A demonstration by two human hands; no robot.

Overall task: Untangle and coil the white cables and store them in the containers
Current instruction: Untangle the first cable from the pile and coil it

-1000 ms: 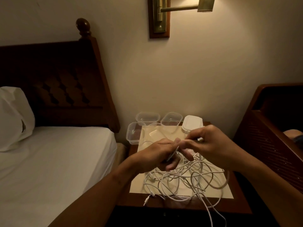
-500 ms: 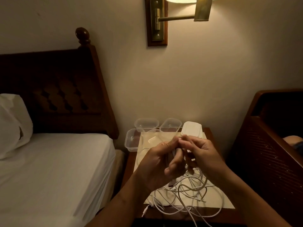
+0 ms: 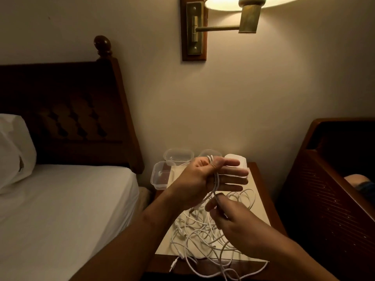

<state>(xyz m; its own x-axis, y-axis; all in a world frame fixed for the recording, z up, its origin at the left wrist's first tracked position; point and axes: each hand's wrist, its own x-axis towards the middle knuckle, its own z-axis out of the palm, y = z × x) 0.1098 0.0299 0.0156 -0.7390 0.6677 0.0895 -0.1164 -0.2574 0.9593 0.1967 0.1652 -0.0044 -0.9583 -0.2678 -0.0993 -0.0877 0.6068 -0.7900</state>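
While the left hand pins one cable under its thumb and the right hand pinches it just below, coiling looks barely begun; the tangle beneath and the containers beyond wait.

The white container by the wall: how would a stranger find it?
Below the wall lamp stands a wooden nightstand beside the bed. Small plastic containers line its back edge, and the white container is the rightmost, behind the left hand. Its neighbours are clear; it alone is opaque white.

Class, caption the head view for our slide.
Left hand holds a looped cable; right hand pinches it above the tangle.
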